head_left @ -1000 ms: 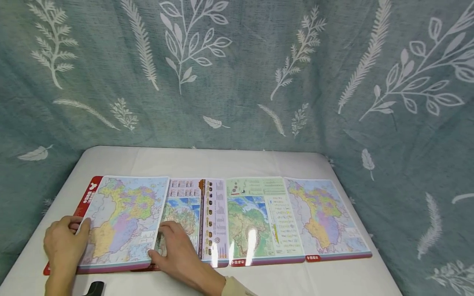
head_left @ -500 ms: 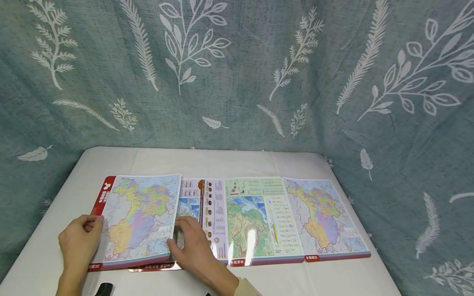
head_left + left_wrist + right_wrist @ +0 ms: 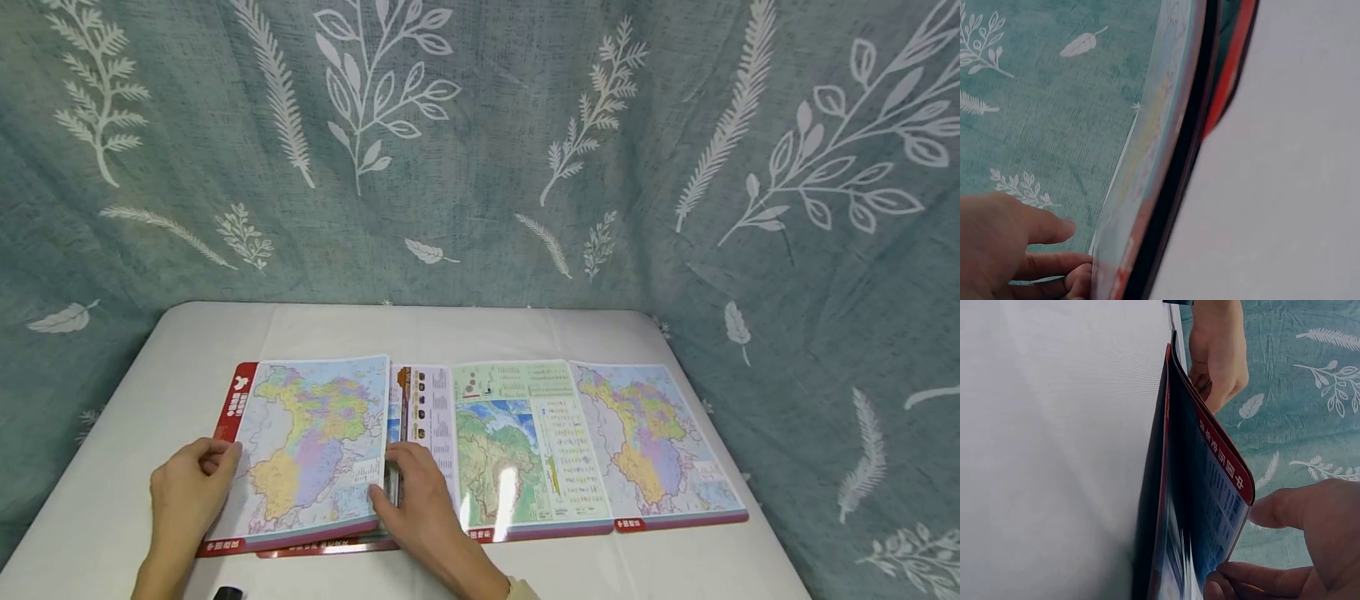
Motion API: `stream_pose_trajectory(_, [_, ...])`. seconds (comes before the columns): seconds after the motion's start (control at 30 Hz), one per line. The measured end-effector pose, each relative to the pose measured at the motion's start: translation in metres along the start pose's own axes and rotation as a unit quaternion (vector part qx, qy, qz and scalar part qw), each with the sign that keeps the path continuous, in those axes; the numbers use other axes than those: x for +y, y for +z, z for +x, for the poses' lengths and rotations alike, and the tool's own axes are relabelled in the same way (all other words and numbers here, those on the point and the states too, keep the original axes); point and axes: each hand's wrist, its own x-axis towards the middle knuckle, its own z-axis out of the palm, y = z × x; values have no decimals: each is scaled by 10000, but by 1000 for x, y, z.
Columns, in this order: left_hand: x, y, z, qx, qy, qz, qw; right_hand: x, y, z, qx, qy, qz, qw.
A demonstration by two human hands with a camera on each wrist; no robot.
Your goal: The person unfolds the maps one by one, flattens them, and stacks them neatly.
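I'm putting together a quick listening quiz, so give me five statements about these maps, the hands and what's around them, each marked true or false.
1. The green-bordered map lies directly beside the rightmost map. True.
2. The left hand rests on the rightmost map. False: it is at the left edge of the leftmost map.
3. The right hand grips the right edge of the leftmost map. True.
4. The backdrop is plain. False: it carries white leaf patterns.
5. A black object is cut off by the bottom of the head view. True.
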Motion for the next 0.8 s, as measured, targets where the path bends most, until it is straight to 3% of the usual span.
stream_pose_trajectory(0.27, [9, 9, -7, -127, 208, -6, 9997, 5, -12, -14, 108, 150, -38, 9998])
stream_pose_trajectory(0.8, [32, 24, -23, -265, 525, -154, 9982, 22, -33, -30, 36, 820, -39, 9966])
